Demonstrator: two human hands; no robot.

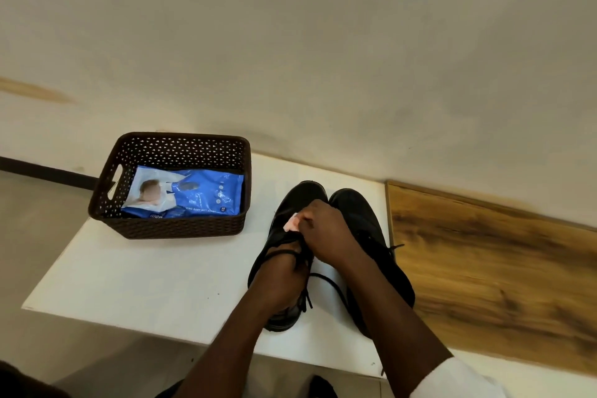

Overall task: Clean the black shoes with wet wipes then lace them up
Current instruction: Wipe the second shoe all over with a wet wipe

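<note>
both hands (326,229) (284,271) grip clamped on lace (332,284) over left shoe (290,203).

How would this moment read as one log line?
stage: lacing | left hand: grips lace on left shoe | right hand: pinches pale scrap | wipes pack: in basket

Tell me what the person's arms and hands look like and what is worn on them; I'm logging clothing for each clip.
Both hands are bare, no gloves. The left hand and its forearm show no sleeve. The right hand has a bare forearm too, but a white sleeve covers the upper part of that arm near the frame's bottom edge. No watch, ring or bracelet can be seen.
</note>
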